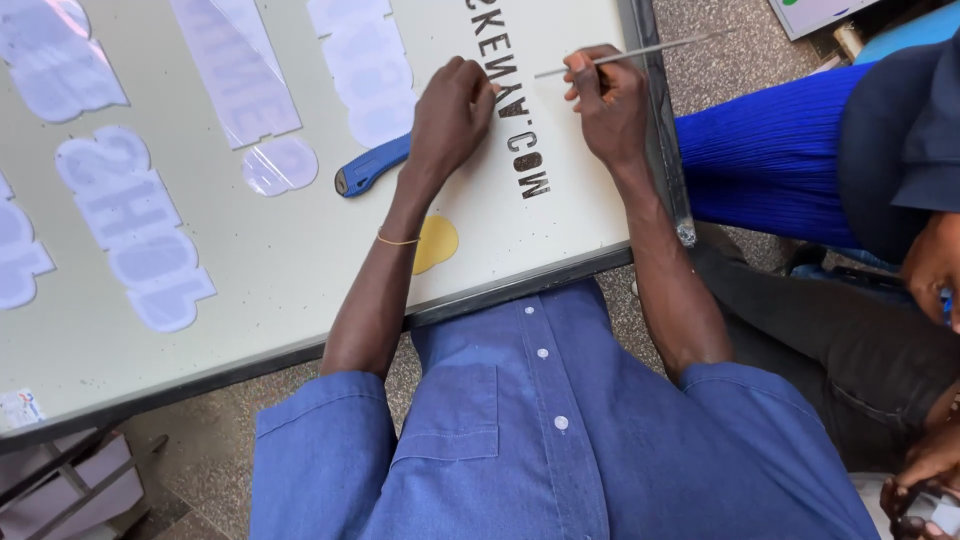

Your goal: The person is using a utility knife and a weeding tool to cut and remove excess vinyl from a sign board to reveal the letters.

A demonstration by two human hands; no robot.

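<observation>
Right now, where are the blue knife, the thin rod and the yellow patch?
Blue knife (368,165), head view, middle of its handle.
Thin rod (650,48), head view, mid-shaft.
Yellow patch (438,240), head view, its centre.

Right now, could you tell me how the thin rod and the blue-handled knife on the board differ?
The thin rod is pinched in the right hand, its free end pointing past the board's edge; the blue-handled knife lies flat on the board, partly under the left hand. The rod is pale, slim and long; the knife is blue, thicker and shorter. Both are hand tools near the dark lettering.
</observation>
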